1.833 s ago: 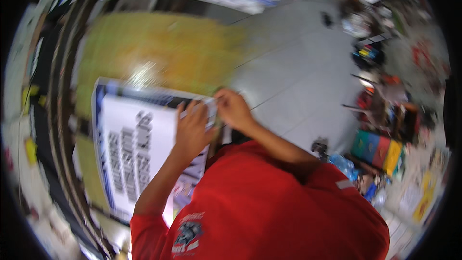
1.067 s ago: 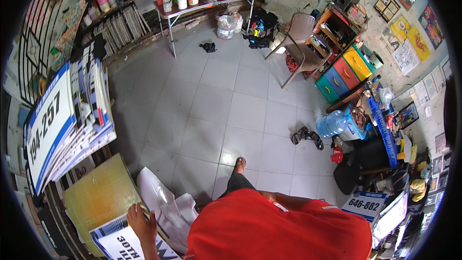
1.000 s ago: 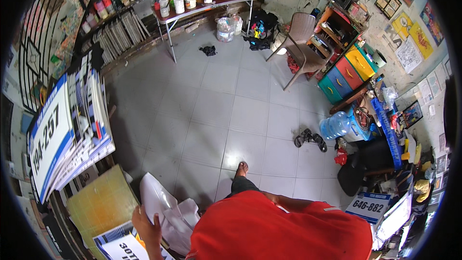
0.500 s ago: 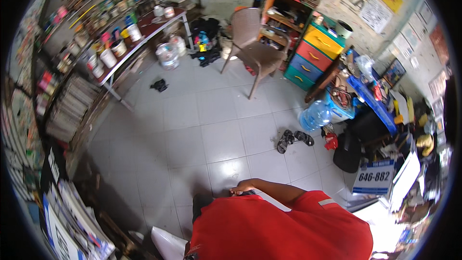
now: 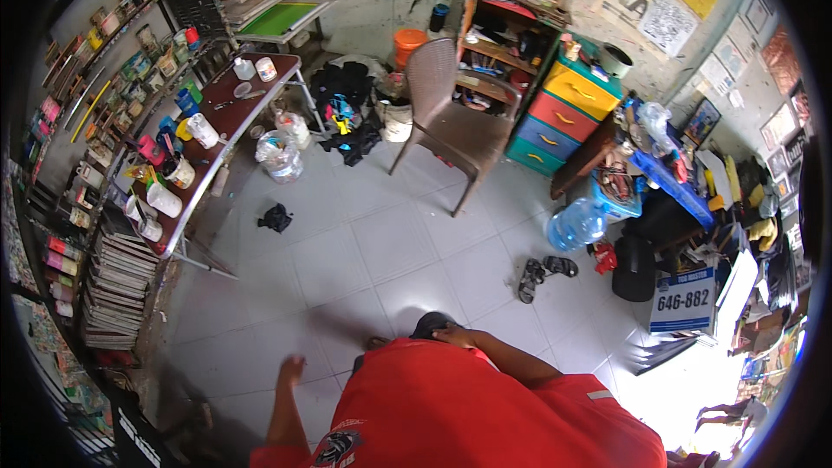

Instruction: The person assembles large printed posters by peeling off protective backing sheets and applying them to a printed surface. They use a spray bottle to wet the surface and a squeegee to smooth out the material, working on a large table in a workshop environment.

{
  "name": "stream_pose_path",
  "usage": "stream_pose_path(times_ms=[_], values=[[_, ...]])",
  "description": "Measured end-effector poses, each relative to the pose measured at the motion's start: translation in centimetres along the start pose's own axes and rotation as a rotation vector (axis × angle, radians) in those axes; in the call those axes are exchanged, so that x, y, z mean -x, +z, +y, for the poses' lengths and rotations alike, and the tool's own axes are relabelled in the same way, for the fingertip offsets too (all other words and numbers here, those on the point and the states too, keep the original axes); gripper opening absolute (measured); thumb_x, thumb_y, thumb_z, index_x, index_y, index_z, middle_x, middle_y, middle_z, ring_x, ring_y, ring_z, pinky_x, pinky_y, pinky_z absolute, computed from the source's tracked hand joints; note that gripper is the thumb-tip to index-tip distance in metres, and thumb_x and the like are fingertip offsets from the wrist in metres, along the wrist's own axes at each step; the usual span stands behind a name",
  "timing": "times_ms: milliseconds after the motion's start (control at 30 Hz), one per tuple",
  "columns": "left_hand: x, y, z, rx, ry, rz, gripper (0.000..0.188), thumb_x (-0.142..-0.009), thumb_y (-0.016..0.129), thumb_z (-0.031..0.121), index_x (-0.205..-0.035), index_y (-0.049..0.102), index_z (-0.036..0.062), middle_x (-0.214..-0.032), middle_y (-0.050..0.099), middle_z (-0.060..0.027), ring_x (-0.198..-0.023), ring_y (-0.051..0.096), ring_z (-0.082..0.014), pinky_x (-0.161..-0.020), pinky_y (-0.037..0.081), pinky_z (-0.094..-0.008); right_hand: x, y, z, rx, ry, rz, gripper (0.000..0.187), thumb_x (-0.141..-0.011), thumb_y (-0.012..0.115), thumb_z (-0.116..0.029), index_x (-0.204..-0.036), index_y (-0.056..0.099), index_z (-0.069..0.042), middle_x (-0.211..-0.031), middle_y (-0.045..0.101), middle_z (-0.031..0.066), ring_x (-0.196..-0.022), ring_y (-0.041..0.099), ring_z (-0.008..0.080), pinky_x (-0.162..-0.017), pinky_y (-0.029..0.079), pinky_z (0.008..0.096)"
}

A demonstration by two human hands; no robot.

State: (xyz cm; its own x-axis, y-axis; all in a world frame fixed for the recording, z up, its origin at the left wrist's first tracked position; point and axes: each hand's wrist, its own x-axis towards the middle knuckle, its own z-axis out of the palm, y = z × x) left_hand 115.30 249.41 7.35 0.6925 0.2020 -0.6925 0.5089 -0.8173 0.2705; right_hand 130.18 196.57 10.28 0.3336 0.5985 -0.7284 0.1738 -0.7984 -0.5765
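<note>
My left hand (image 5: 292, 370) hangs over the grey tiled floor (image 5: 381, 243) at the lower left. It is blurred, holds nothing, and its fingers look loosely apart. My right hand (image 5: 452, 334) rests bent against my front beside a dark patch of clothing (image 5: 431, 324), and its fingers are hard to make out. My red shirt (image 5: 468, 416) fills the lower middle. Neither hand touches any object.
A brown plastic chair (image 5: 451, 113) stands ahead. A long table (image 5: 227, 134) with pots and jars runs along the left, with stacked frames (image 5: 117, 282) below it. A colourful drawer chest (image 5: 563, 113), a big blue water bottle (image 5: 576, 225), sandals (image 5: 542, 273) and a black cloth (image 5: 276, 218) are nearby.
The view has swung up from the printed sign and white sheet to the room. The white sheet that my left hand held is out of view, and that hand now hangs free.
</note>
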Motion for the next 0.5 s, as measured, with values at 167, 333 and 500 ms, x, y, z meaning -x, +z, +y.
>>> stream_pose_path(times_ms=[167, 333, 500], values=[[-13.6, -25.6, 11.9, 0.345, 0.324, 0.570, 0.031, -0.096, 0.054, 0.025, -0.111, 0.060, -0.0028, -0.109, 0.065, -0.0182, -0.101, 0.063, -0.0332, -0.090, 0.047, -0.0386, -8.5, -9.9, -4.6, 0.106, -0.205, 0.029, 0.065, -0.099, 0.026, -0.058, -0.144, 0.042, -0.014, -0.150, 0.037, 0.0149, -0.142, 0.023, 0.0433, -0.118, 0.021, 0.0462], [-22.2, -31.4, 19.3, 0.607, 0.564, 0.611, 0.030, -0.096, 0.059, 0.024, -0.116, 0.059, 0.0010, -0.102, 0.067, -0.0128, -0.094, 0.063, -0.0197, -0.083, 0.049, -0.0317, -18.0, -23.5, -8.1, -0.501, -0.001, -0.092, 0.058, -0.100, 0.038, -0.044, -0.138, 0.046, -0.001, -0.146, 0.041, 0.0207, -0.134, 0.039, 0.0274, -0.111, 0.031, 0.0387], [-24.4, -16.0, 11.3, 0.246, 0.221, 0.296, 0.040, -0.097, 0.050, 0.037, -0.118, 0.061, 0.0056, -0.114, 0.064, -0.0210, -0.111, 0.059, -0.0374, -0.092, 0.047, -0.0446, -25.3, -37.8, -8.4, 0.095, 0.012, -0.249, 0.074, -0.096, 0.038, -0.058, -0.137, 0.045, 0.003, -0.139, 0.049, 0.0218, -0.130, 0.046, 0.0357, -0.109, 0.035, 0.0423]])
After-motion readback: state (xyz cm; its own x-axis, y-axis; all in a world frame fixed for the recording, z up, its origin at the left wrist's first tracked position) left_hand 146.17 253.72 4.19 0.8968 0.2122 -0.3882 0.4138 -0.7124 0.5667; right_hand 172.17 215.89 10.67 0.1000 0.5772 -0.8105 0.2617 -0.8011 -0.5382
